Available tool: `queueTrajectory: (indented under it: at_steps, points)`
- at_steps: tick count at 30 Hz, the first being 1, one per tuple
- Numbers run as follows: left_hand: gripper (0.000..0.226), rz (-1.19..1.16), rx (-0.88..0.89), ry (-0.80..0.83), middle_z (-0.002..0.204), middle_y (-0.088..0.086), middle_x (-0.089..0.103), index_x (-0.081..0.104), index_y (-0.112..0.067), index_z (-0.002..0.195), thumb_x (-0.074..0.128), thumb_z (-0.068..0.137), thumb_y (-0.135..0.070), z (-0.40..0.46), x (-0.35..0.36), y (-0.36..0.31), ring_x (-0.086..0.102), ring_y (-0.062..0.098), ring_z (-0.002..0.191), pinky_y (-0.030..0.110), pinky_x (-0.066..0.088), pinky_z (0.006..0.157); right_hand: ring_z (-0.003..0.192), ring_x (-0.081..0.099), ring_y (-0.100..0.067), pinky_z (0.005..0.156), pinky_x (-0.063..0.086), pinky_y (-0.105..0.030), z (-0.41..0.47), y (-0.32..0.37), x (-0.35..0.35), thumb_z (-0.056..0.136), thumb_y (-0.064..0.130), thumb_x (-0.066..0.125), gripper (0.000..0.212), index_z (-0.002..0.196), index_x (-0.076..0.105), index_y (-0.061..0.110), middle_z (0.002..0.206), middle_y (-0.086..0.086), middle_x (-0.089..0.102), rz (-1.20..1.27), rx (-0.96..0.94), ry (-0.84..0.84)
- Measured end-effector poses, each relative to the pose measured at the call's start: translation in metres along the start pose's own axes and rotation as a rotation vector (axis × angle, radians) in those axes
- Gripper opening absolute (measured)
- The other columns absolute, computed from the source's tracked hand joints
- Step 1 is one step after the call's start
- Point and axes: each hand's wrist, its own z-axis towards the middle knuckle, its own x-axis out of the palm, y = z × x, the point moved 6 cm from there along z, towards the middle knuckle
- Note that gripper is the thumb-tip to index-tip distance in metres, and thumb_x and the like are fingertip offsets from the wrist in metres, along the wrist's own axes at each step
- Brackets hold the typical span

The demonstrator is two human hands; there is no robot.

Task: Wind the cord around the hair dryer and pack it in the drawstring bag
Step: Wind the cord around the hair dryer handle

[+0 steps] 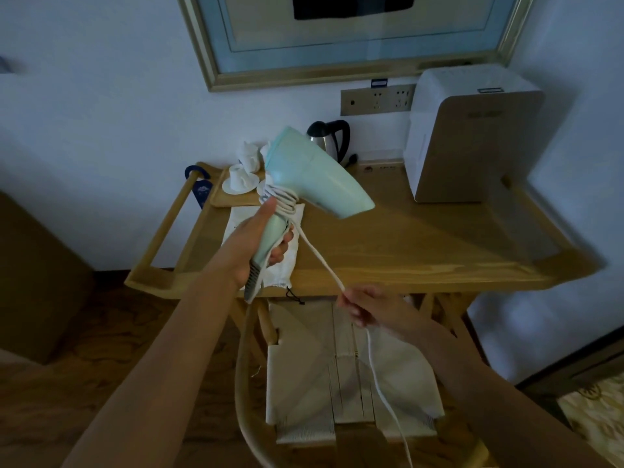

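The wooden table is the biggest thing here, so find everything else from it. A raised rim runs around its edge, and that rim would stop things from sliding off. At the back right of the table stands a white box-shaped machine, and at the back middle sits a kettle. White cups rest on a tray at the back left. The middle and front right of the table are bare, so I think you have good room there for packing.

The white drawstring bag lies flat near the table's front left edge, its string hanging over the rim.

You hold the pale green hair dryer up above the front left of the table. Your left hand is wrapped tight around the handle, which keeps the dryer steady while you wind. The white cord already loops a few times around the top of the handle. From there it runs down past the table's front edge to your right hand, which pinches it and pulls it tight. The rest of the cord hangs below the table, over a woven chair seat. A lot is left to wind.
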Motion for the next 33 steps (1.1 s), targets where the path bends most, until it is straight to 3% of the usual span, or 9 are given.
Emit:
queueTrajectory:
  at_steps: [8, 12, 14, 16, 20, 22, 25, 29, 33]
  points:
    - [0.054, 0.039, -0.165, 0.463, 0.053, -0.001, 0.060, 0.067, -0.018, 0.073, 0.053, 0.075, -0.070, -0.027, 0.023, 0.040, 0.049, 0.007, 0.035, 0.014, 0.040, 0.035, 0.045, 0.044, -0.006, 0.041, 0.035, -0.017, -0.009, -0.024, -0.043, 0.090, 0.010, 0.054, 0.035, 0.062, 0.072, 0.022, 0.058, 0.002, 0.052, 0.083, 0.136, -0.365]
    - [0.040, 0.811, -0.106, 0.523, 0.063, -0.010, 0.067, 0.069, -0.038, 0.068, 0.067, 0.052, -0.074, -0.039, 0.032, 0.039, 0.061, 0.006, 0.059, 0.011, 0.049, 0.053, 0.058, 0.063, -0.006, 0.057, 0.056, -0.021, -0.009, -0.004, -0.055, 0.090, 0.001, 0.050, 0.026, 0.076, 0.061, 0.020, 0.060, 0.010, 0.067, -0.035, 0.187, -0.382]
    - [0.039, 1.123, -0.177, 0.659, 0.072, -0.008, 0.068, 0.067, -0.038, 0.075, 0.066, 0.057, -0.072, -0.047, 0.043, 0.054, 0.063, 0.009, 0.066, 0.014, 0.050, 0.058, 0.051, 0.056, -0.005, 0.050, 0.050, -0.021, -0.009, 0.013, -0.054, 0.090, 0.017, 0.057, 0.017, 0.077, 0.067, 0.022, 0.058, 0.009, 0.063, -0.244, 0.182, -0.357]
    - [0.046, 1.229, -0.305, 0.750, 0.066, -0.004, 0.068, 0.070, -0.024, 0.081, 0.065, 0.067, -0.067, -0.056, 0.051, 0.080, 0.061, 0.007, 0.052, 0.016, 0.047, 0.049, 0.047, 0.045, -0.008, 0.043, 0.037, -0.018, -0.009, 0.029, -0.051, 0.086, 0.027, 0.061, 0.015, 0.076, 0.071, 0.025, 0.055, 0.009, 0.057, -0.373, 0.163, -0.371]
    - [0.053, 1.438, -0.310, 0.528, 0.058, -0.004, 0.063, 0.069, -0.008, 0.093, 0.066, 0.074, -0.057, -0.050, 0.043, 0.109, 0.050, 0.000, 0.038, 0.016, 0.044, 0.046, 0.055, 0.052, -0.003, 0.051, 0.041, -0.016, 0.001, 0.070, -0.026, 0.082, 0.029, 0.066, 0.007, 0.075, 0.069, 0.029, 0.067, 0.009, 0.064, -0.566, 0.048, -0.335]
    - [0.047, 1.338, -0.308, 0.350, 0.064, 0.001, 0.068, 0.064, -0.013, 0.103, 0.069, 0.076, -0.051, -0.045, 0.034, 0.110, 0.061, 0.006, 0.047, 0.023, 0.053, 0.053, 0.051, 0.053, 0.005, 0.047, 0.039, -0.007, 0.005, 0.089, -0.007, 0.081, 0.027, 0.067, 0.007, 0.074, 0.069, 0.027, 0.066, 0.012, 0.063, -0.659, -0.030, -0.298]
    - [0.040, 1.112, -0.347, 0.075, 0.070, 0.009, 0.073, 0.063, -0.015, 0.088, 0.070, 0.074, -0.052, -0.034, 0.011, 0.101, 0.070, 0.022, 0.060, 0.035, 0.059, 0.064, 0.061, 0.058, 0.002, 0.054, 0.043, -0.011, 0.005, 0.104, 0.008, 0.080, 0.022, 0.067, 0.007, 0.078, 0.072, 0.019, 0.069, 0.011, 0.065, -0.694, -0.127, -0.326]
    - [0.052, 0.976, -0.342, -0.190, 0.052, -0.001, 0.069, 0.067, -0.011, 0.072, 0.062, 0.072, -0.064, -0.023, -0.017, 0.082, 0.061, 0.009, 0.040, 0.020, 0.047, 0.045, 0.066, 0.056, 0.002, 0.058, 0.043, -0.010, 0.002, 0.104, 0.013, 0.084, 0.022, 0.062, 0.010, 0.081, 0.071, 0.018, 0.071, 0.016, 0.062, -0.716, -0.184, -0.351]
    - [0.053, 0.846, -0.307, -0.245, 0.057, 0.001, 0.070, 0.070, -0.010, 0.073, 0.061, 0.074, -0.062, -0.020, -0.030, 0.072, 0.062, 0.013, 0.047, 0.020, 0.046, 0.046, 0.061, 0.051, 0.000, 0.058, 0.042, -0.022, 0.000, 0.083, 0.017, 0.089, 0.020, 0.057, 0.013, 0.083, 0.066, 0.012, 0.070, 0.012, 0.057, -0.769, -0.176, -0.358]
